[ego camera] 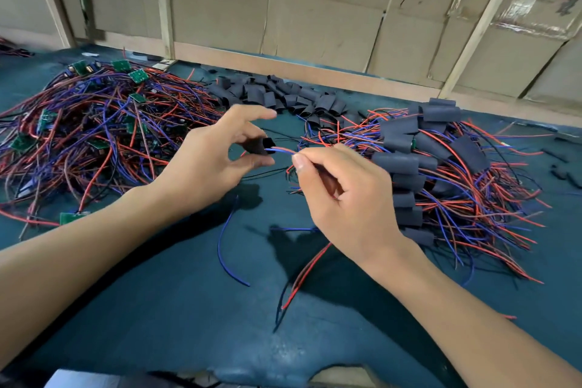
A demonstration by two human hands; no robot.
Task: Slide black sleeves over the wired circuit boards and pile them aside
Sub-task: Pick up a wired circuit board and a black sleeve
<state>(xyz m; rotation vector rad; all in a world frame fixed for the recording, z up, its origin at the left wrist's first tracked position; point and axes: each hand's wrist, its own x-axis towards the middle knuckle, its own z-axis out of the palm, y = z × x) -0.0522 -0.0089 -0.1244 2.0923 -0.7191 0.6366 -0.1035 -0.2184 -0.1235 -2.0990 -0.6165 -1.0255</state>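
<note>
My left hand (217, 151) pinches a black sleeve (260, 145) between thumb and fingers above the table's middle. My right hand (343, 195) pinches the tips of red and blue wires (283, 150) that enter the sleeve's open end; the rest of those wires (302, 274) trails down below my right wrist. A tangle of bare green circuit boards with wires (94, 123) lies at the left. Loose black sleeves (277, 94) are heaped at the back. Sleeved boards (441, 167) are piled at the right.
The dark teal table top (189, 309) carries a loose blue wire (226, 249) near the middle. Cardboard panels with wooden strips (315, 9) close off the back. A few stray sleeves (563, 170) lie at the far right edge.
</note>
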